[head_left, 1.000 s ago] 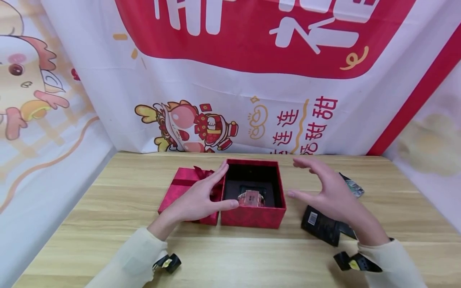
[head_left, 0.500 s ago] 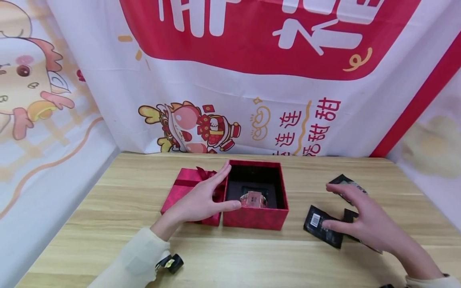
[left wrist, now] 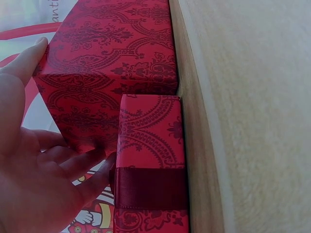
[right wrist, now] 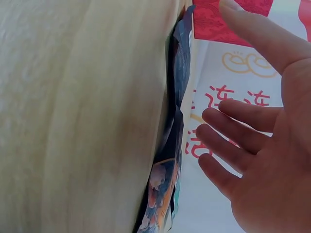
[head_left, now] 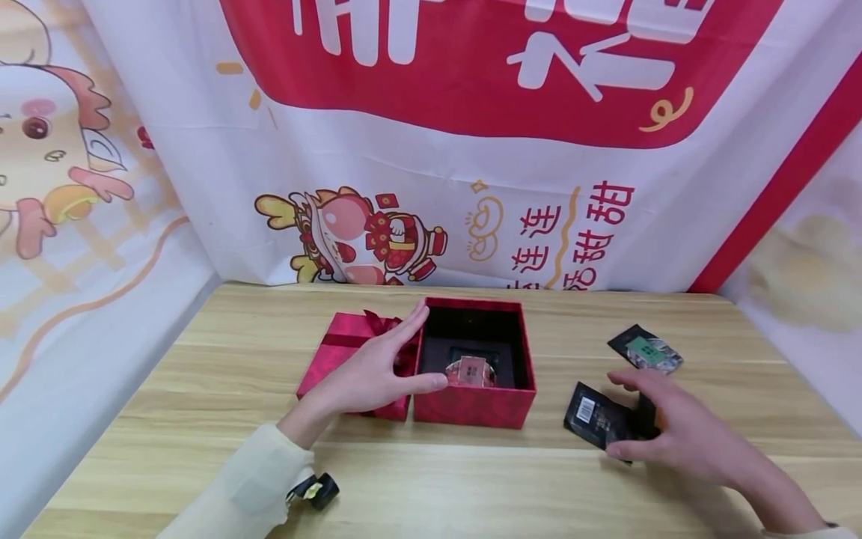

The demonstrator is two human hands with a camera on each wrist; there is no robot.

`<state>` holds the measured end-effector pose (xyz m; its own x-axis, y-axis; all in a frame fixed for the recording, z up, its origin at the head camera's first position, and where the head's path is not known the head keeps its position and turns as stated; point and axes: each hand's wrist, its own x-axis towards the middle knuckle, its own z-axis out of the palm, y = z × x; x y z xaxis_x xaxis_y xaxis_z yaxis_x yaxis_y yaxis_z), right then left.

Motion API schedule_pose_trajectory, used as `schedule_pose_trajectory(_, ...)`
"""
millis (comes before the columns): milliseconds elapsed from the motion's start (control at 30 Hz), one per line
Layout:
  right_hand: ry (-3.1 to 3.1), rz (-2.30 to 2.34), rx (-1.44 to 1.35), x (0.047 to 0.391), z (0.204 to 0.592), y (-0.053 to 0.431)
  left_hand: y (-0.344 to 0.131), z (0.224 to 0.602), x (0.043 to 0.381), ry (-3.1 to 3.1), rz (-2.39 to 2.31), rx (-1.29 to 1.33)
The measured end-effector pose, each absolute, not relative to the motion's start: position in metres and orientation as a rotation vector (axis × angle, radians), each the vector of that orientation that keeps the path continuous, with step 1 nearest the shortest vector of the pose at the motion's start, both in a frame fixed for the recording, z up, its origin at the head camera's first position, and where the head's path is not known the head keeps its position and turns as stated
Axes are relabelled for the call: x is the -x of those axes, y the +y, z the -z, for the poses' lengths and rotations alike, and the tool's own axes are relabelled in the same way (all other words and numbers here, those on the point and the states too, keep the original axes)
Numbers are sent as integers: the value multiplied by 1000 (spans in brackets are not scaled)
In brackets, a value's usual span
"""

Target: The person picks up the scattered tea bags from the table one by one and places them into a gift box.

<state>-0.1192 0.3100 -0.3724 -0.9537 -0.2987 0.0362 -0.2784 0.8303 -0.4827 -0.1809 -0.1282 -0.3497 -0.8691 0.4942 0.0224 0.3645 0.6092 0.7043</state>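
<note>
My left hand rests at the left side of a red patterned gift box, fingers along its rim and thumb over the front edge. In the left wrist view the fingers lie nearly straight beside the box wall. Inside the box's black interior sits a packet with a pink label. My right hand hovers low over flat black sachets, fingers spread around a half-hidden one. A black sachet with a barcode lies by its thumb. Nothing is between the fingers in the right wrist view, where the sachets' edges show.
The red lid with a dark ribbon bow lies left of the box, partly behind my left hand. Beyond my right hand is a black sachet with a green label. A printed cloth hangs behind the wooden table.
My right hand has moved from beside the box to the right, then down toward the sachets. My left hand stays at the box.
</note>
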Motion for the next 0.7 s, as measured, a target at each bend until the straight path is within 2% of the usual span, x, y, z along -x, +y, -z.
schedule_pose_trajectory(400, 3028, 668, 629, 124, 382, 304, -130, 351, 181, 2657, -1106, -721)
schedule_pose_trajectory(700, 3040, 603, 631, 125, 387, 307, -127, 350, 181, 2658, -1106, -725)
